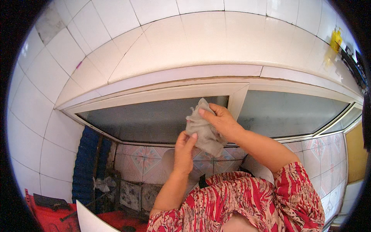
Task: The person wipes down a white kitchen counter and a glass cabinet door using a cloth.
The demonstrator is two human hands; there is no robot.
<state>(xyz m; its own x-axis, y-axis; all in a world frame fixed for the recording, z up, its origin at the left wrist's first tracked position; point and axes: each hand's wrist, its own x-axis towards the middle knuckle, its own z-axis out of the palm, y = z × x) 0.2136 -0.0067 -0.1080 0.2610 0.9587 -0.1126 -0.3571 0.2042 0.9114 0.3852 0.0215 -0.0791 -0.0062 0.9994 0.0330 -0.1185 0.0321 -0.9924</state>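
A red-and-cream patterned garment (239,201) on the person lies nearest the camera. Beyond it the left hand (184,150) pinches the left edge of a crumpled grey cloth (206,133), while the right hand (223,121) grips its far right part, thumb on top. The cloth is held up before framed glass panels (158,120) under a pale counter (201,42), with yellow bottles (336,40) far right.

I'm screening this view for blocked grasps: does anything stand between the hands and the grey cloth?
Nothing visible does. The left hand pinches the grey cloth at its lower left, and the right hand holds its upper right, both directly. The white-framed panels lie beyond it.
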